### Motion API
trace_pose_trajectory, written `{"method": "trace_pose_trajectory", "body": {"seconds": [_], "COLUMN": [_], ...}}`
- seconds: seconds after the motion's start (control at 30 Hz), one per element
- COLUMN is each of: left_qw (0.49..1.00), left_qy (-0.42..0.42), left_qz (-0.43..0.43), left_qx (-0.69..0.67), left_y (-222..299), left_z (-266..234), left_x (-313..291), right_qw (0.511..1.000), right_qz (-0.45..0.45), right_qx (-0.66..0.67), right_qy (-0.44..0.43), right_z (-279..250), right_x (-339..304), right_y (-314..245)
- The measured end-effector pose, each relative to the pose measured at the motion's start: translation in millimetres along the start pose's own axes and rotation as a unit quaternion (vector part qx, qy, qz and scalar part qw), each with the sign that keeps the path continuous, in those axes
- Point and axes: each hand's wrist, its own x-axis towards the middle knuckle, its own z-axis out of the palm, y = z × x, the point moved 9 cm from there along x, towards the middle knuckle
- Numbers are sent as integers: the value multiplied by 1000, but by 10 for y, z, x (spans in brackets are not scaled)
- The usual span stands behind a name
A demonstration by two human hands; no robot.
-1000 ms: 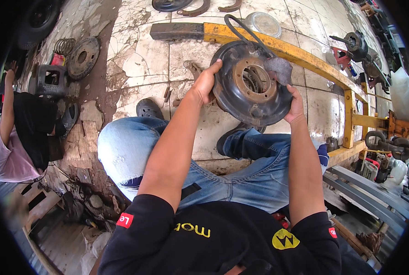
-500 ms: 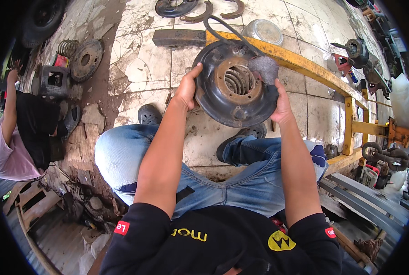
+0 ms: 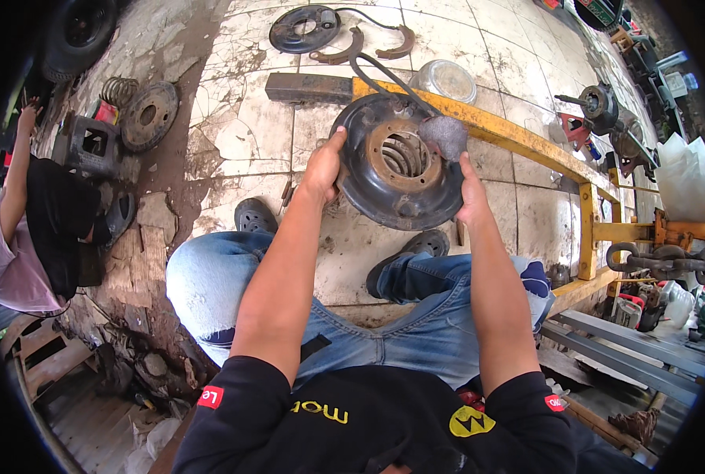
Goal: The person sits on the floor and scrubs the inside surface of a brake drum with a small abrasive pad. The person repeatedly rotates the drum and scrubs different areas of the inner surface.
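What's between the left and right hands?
In the head view, a round black plate fills the stretch between the left hand and right hand. A grey pad overlaps its upper right, near the right thumb.

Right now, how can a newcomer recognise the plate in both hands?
Find the yellow beam. Before it, the left hand and right hand hold this black plate. Unlike the black disc on the tiles, it has a rusty centre ring.

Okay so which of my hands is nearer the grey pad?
Right. The right hand is just below the grey pad; the left hand is farther off, at the left edge of the black disc.
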Motion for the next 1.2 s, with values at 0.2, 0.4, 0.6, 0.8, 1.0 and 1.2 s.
{"method": "trace_pose_trajectory", "body": {"seconds": [0.2,0.4,0.6,0.8,1.0,1.2], "left_qw": [1000,987,983,990,990,989], "left_qy": [27,71,100,91,87,90], "left_qz": [12,111,115,108,111,110], "left_qx": [4,95,103,24,20,37], "left_y": [29,285,282,208,166,148], "left_z": [-6,25,-47,-51,-61,-85], "left_x": [32,-55,-32,102,145,139], "right_qw": [998,965,651,534,535,652], "right_qz": [-31,-134,-503,-405,-381,-274], "right_qx": [-36,-191,-552,-740,-751,-706], "right_qy": [50,123,139,51,62,15], "right_z": [-180,-163,576,1198,1176,1638], "right_x": [137,95,-589,-195,40,-329], "right_y": [-9,-244,-870,-462,-499,-389]}}
